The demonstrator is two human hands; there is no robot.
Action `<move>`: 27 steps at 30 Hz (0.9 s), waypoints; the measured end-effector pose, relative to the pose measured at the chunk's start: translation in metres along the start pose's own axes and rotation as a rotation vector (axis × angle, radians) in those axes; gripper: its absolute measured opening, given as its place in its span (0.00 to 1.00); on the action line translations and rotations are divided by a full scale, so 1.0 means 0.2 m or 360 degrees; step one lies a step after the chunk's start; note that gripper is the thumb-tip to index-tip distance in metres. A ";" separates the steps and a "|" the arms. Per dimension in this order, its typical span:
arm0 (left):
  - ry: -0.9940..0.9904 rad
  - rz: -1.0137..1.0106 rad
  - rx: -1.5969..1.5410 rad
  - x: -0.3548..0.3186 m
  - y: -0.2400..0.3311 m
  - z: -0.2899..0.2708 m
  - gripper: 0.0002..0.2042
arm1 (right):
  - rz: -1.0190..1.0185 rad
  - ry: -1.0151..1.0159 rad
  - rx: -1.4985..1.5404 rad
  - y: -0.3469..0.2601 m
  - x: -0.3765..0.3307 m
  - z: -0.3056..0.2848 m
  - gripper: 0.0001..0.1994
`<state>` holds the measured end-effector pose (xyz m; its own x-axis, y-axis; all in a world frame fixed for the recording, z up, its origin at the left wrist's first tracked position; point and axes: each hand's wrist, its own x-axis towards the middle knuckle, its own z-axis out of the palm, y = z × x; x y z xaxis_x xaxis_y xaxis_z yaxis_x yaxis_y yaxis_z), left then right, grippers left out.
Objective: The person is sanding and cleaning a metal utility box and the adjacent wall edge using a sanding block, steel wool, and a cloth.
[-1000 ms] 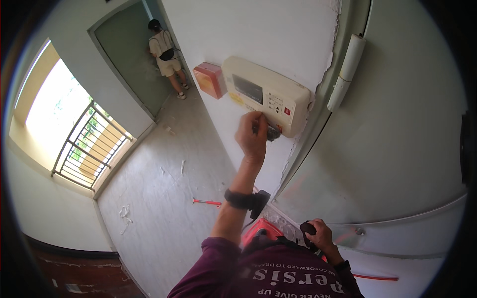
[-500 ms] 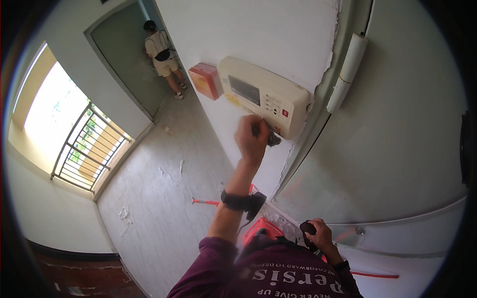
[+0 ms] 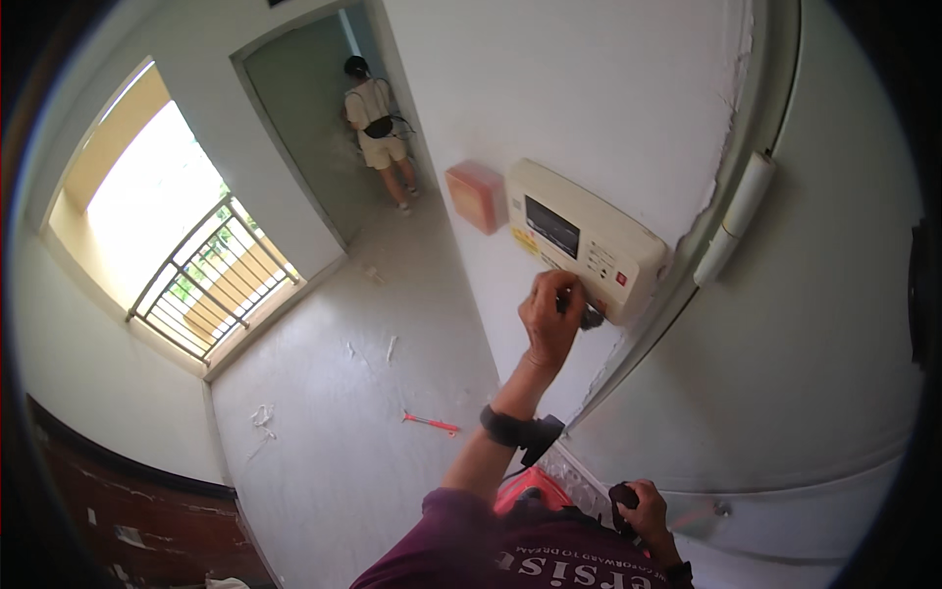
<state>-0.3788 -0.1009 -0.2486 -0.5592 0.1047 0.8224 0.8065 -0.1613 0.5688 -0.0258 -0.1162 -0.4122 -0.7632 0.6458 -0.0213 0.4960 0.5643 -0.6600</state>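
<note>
My left hand (image 3: 548, 316) is raised to the lower corner of a cream wall panel (image 3: 587, 239) that has a dark screen and small buttons. Its fingers are closed on a small dark tool (image 3: 589, 316) held against the panel's underside. A black band sits on that wrist (image 3: 510, 429). My right hand (image 3: 640, 510) hangs low by my waist, closed around a small black object (image 3: 622, 497). My maroon sleeve fills the bottom middle of the view.
A red box (image 3: 475, 194) hangs on the wall left of the panel. A white door (image 3: 805, 324) with a white cylindrical fitting (image 3: 734, 218) stands to the right. An orange tool (image 3: 430, 423) lies on the floor. Another person (image 3: 377, 126) stands in the far doorway. A railed window opening (image 3: 206, 280) is on the left.
My left hand has stayed at the panel's lower corner with the dark tool. The view has shifted slightly. My right hand is unchanged.
</note>
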 end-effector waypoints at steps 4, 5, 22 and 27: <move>-0.0017 -0.0080 -0.0024 0.06 -0.01 -0.02 0.08 | 0.0037 -0.0032 0.0016 -0.02 0.01 0.01 0.22; -0.0024 -0.0231 -0.0017 0.05 -0.01 -0.02 0.07 | 0.0042 -0.0027 0.0016 -0.01 0.01 0.02 0.22; -0.0246 -0.2357 -0.1444 -0.62 -0.31 -0.24 0.20 | -0.0029 0.0030 -0.0064 0.00 -0.02 0.00 0.18; -0.0157 -0.2571 -0.2000 -0.82 -0.47 -0.42 0.28 | 0.0017 0.0063 -0.0059 0.00 -0.06 -0.01 0.17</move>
<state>-0.3792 -0.1852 -0.4377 -0.4359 0.8499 -0.2963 -0.8778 -0.3287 0.3486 -0.0168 -0.1226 -0.4112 -0.7410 0.6715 0.0019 0.5197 0.5753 -0.6315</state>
